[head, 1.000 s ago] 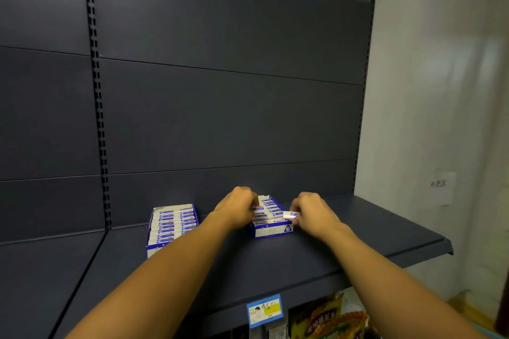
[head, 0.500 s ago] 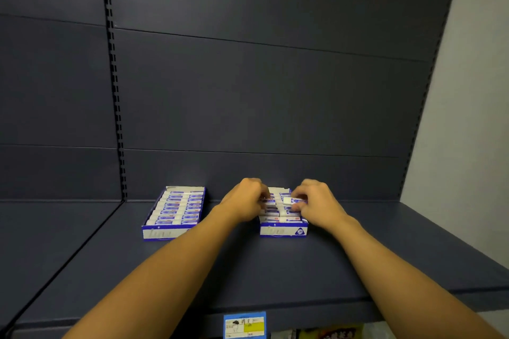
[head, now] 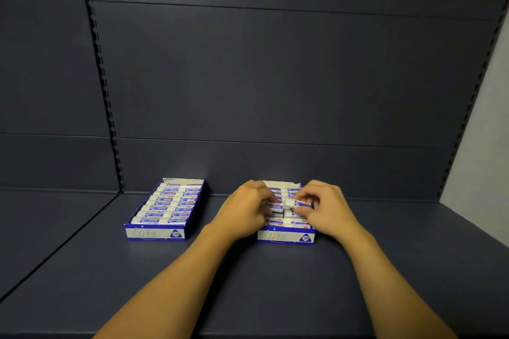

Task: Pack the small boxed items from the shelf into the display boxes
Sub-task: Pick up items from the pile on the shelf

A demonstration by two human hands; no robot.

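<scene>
Both forearms bare, no sleeves; left hand [head: 245,210] and right hand [head: 326,209] ungloved.

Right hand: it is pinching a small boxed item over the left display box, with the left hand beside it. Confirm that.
Not the left one. In the head view the right hand pinches a small boxed item over the right display box, left hand beside it; the left display box stands untouched.

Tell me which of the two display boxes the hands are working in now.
The right display box: both the left hand and the right hand are over it. The left display box stands untouched.
</scene>
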